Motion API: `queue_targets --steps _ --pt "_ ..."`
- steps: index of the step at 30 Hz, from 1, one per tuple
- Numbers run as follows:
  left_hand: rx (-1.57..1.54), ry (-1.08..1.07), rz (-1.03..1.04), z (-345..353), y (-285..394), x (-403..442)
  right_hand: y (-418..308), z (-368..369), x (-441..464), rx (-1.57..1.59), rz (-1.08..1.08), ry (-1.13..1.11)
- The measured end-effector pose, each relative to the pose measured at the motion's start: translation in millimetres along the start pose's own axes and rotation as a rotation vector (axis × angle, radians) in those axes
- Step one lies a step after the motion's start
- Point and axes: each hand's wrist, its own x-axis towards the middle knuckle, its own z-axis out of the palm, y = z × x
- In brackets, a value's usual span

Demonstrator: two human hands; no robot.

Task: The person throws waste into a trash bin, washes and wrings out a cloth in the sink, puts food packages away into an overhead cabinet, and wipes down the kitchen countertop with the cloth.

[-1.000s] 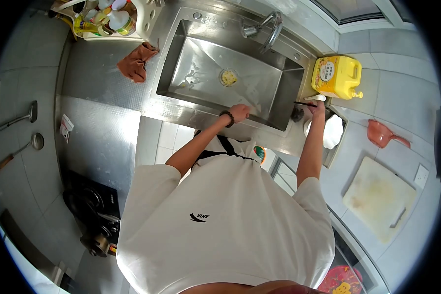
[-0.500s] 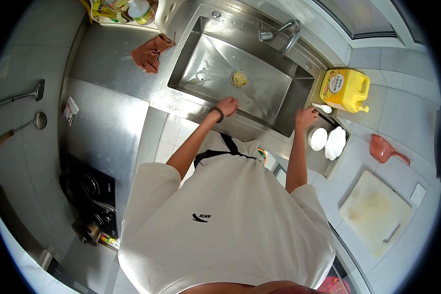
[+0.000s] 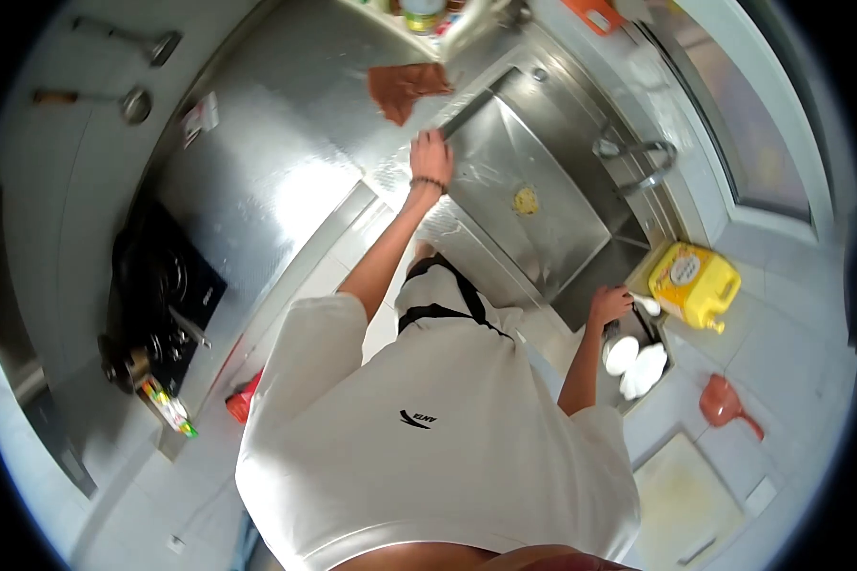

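Note:
My left hand (image 3: 431,160), with a dark bead bracelet on the wrist, reaches over the left rim of the sink (image 3: 505,243). Its fingers are stretched out and hold nothing that I can see. A brown cloth (image 3: 405,88) lies on the steel counter just beyond the fingertips, apart from them. My right hand (image 3: 611,305) is at the sink's right end with its fingers curled; what they grip, if anything, is hidden. Close to it is a white spoon (image 3: 646,304). A white bowl (image 3: 621,355) and a white scalloped dish (image 3: 644,371) stand below that hand.
Yellowish food scraps (image 3: 526,200) sit at the sink drain. The faucet (image 3: 638,157) rises at the back. A yellow jug (image 3: 692,283) stands right of the sink. On the left are the steel counter (image 3: 257,124) and a black stove (image 3: 176,285). A cutting board (image 3: 690,500) is at lower right.
My left hand has moved from the sink's front edge left and forward towards the brown cloth, its fingers opening out. My right hand stays beside the spoon. The whole view has turned.

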Motion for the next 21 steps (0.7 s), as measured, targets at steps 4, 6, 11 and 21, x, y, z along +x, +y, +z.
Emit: queue_targets --steps 4,6,11,21 --pt "0.29 0.381 0.097 -19.8 -30.9 88.8 -54.4 -19.2 9.9 0.328 -0.298 -0.058" --pt "0.429 0.379 0.165 -2.5 -58.6 115.1 -77.8 -5.2 18.0 0.505 -0.319 -0.161" --pt "0.403 0.119 0.175 16.6 -77.3 121.5 -128.5 2.8 22.0 0.663 -0.525 -0.304" --pt "-0.11 -0.204 0.144 40.9 64.9 43.1 -215.7 -16.8 16.8 1.358 -0.093 -1.221"
